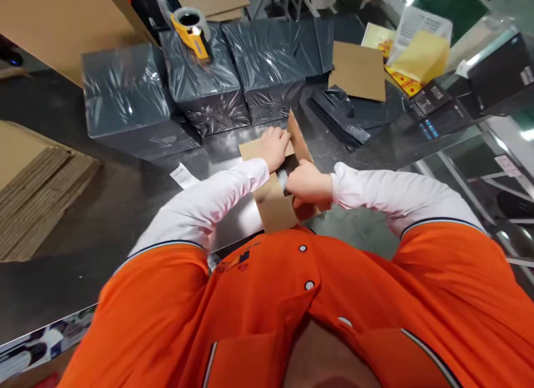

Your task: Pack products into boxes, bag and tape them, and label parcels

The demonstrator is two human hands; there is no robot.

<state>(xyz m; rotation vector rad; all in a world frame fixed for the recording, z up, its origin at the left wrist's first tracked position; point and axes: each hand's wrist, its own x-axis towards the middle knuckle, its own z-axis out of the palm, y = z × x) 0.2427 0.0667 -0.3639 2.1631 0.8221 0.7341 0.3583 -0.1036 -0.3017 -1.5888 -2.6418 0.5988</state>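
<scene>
A small brown cardboard box (275, 210) with raised flaps stands close to my body at the table's near edge. Something dark shows in its opening, too little of it to name. My left hand (274, 148) is closed over the box's far side, fingers bent against the upright flap (298, 137). At the right side of the box, my right hand (309, 182) is curled with its fingers around the cardboard edge; the fingertips are partly hidden. Left of the box lies a white paper slip (183, 175).
Black plastic-wrapped boxes (204, 93) line the far side, with a yellow tape dispenser (192, 35) on one. Flattened cardboard (45, 193) is stacked at left. A cardboard sheet (359, 70), black plastic wrapping (340, 113) and dark printed boxes (442, 113) lie at right.
</scene>
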